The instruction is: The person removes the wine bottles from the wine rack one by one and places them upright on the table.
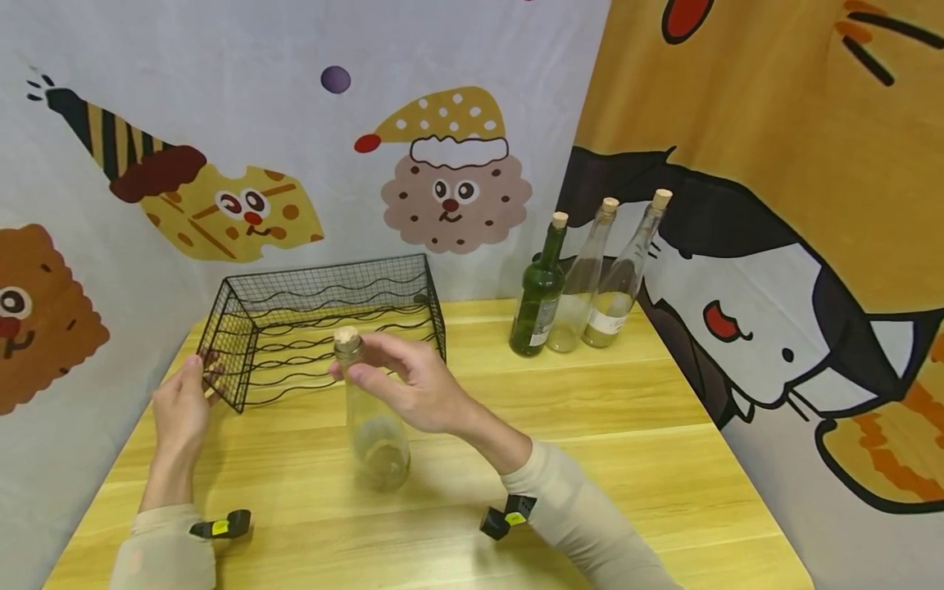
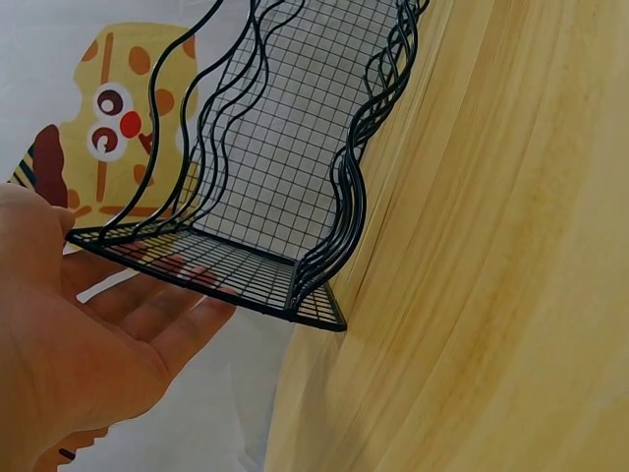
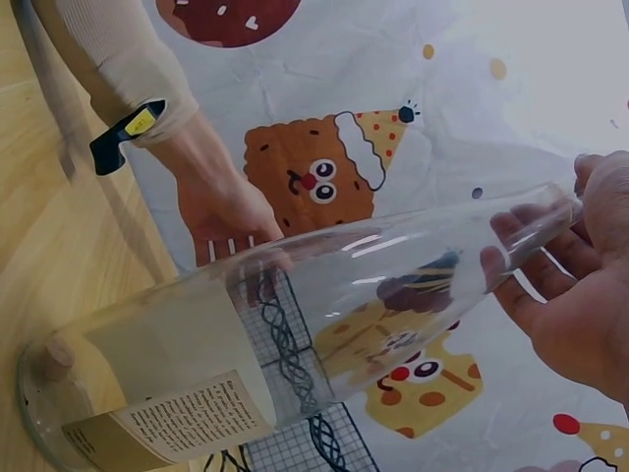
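Note:
My right hand (image 1: 416, 385) holds a clear glass bottle (image 1: 378, 438) by the neck, just below its cork (image 1: 347, 335). The bottle tilts a little, and a printed label (image 3: 187, 418) shows on its side in the right wrist view. Its base is at the tabletop; whether it touches is hard to tell. At the left end of a black wire bottle rack (image 1: 234, 360), my left hand (image 1: 180, 406) rests against the mesh side panel (image 2: 226, 270). The fingers (image 2: 172, 324) lie extended along the panel's outside, with the thumb by its edge.
A green bottle (image 1: 538, 303) and two clear bottles, one behind the other (image 1: 578, 299), stand corked at the back right of the wooden table (image 1: 472, 524). Cartoon-printed cloth (image 1: 273, 82) hangs behind and to the sides.

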### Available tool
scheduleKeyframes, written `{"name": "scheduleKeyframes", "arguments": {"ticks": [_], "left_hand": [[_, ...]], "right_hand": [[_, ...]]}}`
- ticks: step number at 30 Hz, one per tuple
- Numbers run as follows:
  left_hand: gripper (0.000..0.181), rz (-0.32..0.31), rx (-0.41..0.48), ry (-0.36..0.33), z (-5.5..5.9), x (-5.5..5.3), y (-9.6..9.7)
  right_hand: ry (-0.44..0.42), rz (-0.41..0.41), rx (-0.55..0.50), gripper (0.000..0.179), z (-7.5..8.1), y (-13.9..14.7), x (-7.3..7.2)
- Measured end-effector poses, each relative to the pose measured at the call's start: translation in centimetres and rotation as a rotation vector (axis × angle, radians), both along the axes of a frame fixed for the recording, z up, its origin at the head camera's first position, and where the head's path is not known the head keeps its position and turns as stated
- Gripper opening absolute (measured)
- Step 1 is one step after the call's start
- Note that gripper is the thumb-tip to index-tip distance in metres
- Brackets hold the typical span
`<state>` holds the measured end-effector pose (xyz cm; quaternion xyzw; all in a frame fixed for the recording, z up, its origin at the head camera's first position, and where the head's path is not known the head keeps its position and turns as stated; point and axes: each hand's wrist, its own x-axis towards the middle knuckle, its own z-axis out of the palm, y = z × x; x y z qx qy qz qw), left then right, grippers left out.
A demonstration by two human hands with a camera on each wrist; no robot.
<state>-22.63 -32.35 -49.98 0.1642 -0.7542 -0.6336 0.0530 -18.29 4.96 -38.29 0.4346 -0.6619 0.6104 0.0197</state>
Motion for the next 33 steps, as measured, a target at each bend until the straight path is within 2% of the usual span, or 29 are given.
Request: {"name": "scheduleKeyframes", "arguments": {"ticks": [9,13,17,22,26,33], "left_hand": [[0.071,-0.003,0.015,0.001,0.1,-0.1,-0.1],[0.073,-0.020,-0.066,-0.017,0.2,-0.1,-0.3],[0.073,-0.015,-0.082,-0.021,0.1,-0.2,-0.2],[0.073,-0.010,-0.088,-0.020,0.0,-0.3,-0.1],[0.072,-0.012,-0.061,-0.021,0.1,-0.2,-0.1],[0.073,-0.021,-0.067,-0.026,0.1,0.0,-0.2]], "right_hand": [[0.051,-0.034,-0.036,0.030,0.1,-0.3,0.2],[0.047,-0.063,-0.054,0.031,0.1,-0.3,0.3],[0.033,-0.094,-0.091,0.029,0.1,0.0,0.3],[0.057,-0.117,-0.120,0.026,0.6,0.7,0.3],[0.058,-0.139,-0.149,0.029,0.6,1.5,0.2],[0.064,-0.199,-0.178,0.032,0.7,3.1,-0.1]]}}
